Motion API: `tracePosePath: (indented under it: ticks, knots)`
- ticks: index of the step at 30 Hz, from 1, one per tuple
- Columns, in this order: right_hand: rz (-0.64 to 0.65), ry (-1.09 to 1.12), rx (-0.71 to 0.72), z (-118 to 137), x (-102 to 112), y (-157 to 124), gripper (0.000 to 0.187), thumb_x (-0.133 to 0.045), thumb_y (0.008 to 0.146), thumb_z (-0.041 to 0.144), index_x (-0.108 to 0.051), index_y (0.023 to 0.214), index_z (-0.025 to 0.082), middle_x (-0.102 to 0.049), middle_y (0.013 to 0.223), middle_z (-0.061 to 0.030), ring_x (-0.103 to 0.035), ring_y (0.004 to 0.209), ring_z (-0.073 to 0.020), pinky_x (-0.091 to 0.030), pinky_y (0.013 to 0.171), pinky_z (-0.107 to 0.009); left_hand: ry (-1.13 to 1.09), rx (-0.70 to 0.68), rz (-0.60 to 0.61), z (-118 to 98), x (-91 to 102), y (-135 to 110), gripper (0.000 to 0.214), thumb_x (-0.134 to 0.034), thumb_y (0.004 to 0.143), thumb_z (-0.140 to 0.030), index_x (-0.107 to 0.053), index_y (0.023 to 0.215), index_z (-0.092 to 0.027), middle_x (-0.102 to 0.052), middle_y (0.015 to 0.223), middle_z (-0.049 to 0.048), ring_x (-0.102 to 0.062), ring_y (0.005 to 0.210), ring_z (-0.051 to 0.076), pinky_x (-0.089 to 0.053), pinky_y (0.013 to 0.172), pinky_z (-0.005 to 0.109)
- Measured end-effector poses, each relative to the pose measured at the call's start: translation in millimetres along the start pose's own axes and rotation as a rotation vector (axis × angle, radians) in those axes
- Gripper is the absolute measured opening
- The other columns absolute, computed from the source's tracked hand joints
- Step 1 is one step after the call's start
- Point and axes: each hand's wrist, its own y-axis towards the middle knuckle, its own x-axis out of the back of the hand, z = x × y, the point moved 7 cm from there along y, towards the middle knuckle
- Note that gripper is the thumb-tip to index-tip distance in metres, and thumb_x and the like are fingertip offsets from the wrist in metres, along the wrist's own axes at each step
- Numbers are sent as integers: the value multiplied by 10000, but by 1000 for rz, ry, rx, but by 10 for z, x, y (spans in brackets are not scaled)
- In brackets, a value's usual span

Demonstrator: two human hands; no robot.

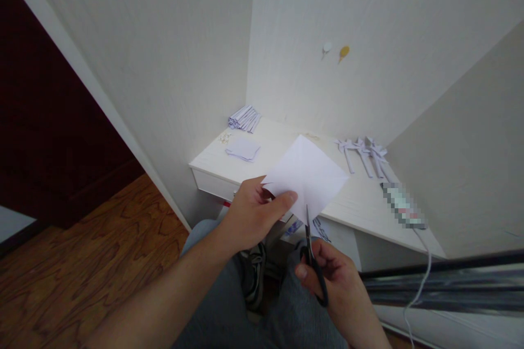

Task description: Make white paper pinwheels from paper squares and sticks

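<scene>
A square sheet of white paper (309, 172), turned like a diamond with fold creases, is pinched at its left side by my left hand (262, 210), thumb on top. Near the left corner a slit shows in the paper. My right hand (333, 278) has its fingers in the handles of black-handled scissors (309, 245). The blades point up and away from me, their tips over the paper's near corner. Whether they are cutting at this instant cannot be made out. Both hands are above the front edge of the white desk (278, 133).
At the desk's back left lie a pile of rolled paper sticks (244, 119), small pale pieces (225, 138) and a stack of paper squares (243, 149). Several paper pinwheels (362, 152) lie at the right. A phone (403, 207) with a white cable (426, 270) rests near the right edge.
</scene>
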Motion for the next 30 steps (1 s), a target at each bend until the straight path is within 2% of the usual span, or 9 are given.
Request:
tracePosePath:
  ticks: [4, 9, 16, 20, 25, 30]
  knots:
    - [4, -11, -14, -20, 13, -6, 534, -885, 671, 592, -490, 634, 235, -425, 534, 69, -314, 503, -101, -263, 478, -236, -19, -10, 12, 9, 0, 0, 196, -711, 852, -336, -638, 754, -182, -593, 605, -46, -509, 548, 111, -408, 529, 232]
    - [22, 4, -54, -51, 8, -7, 545, -909, 647, 563, -471, 633, 238, -458, 508, 65, -326, 488, -101, -262, 481, -237, -46, -4, 27, 31, -13, 11, 205, -715, 849, -356, -639, 772, -182, -595, 620, -37, -508, 557, 116, -419, 542, 240]
    - [36, 35, -9, -29, -3, -6, 508, -925, 660, 496, -489, 657, 236, -421, 544, 80, -302, 504, -98, -245, 476, -233, -31, 27, 66, 33, -44, -1, 257, -716, 828, -399, -613, 742, -180, -579, 615, -24, -501, 566, 121, -399, 542, 241]
    - [45, 30, 17, 7, -11, 8, 472, -916, 681, 482, -519, 680, 227, -456, 582, 69, -332, 526, -104, -276, 499, -232, -31, 29, 85, 18, -68, -8, 266, -719, 812, -411, -614, 731, -180, -578, 610, -23, -494, 563, 122, -385, 531, 241]
    - [36, 9, 34, 63, -24, 28, 481, -920, 656, 504, -530, 671, 222, -468, 588, 59, -358, 534, -111, -297, 505, -232, -53, 12, 108, 16, -92, -24, 238, -721, 823, -372, -612, 722, -185, -565, 605, -36, -488, 556, 114, -394, 530, 232]
    - [41, 10, 65, 103, -35, 32, 488, -879, 704, 573, -535, 686, 227, -463, 591, 55, -348, 535, -116, -304, 497, -238, -46, 26, 101, 53, -93, -27, 246, -732, 810, -389, -617, 729, -187, -564, 611, -31, -488, 561, 118, -415, 532, 234]
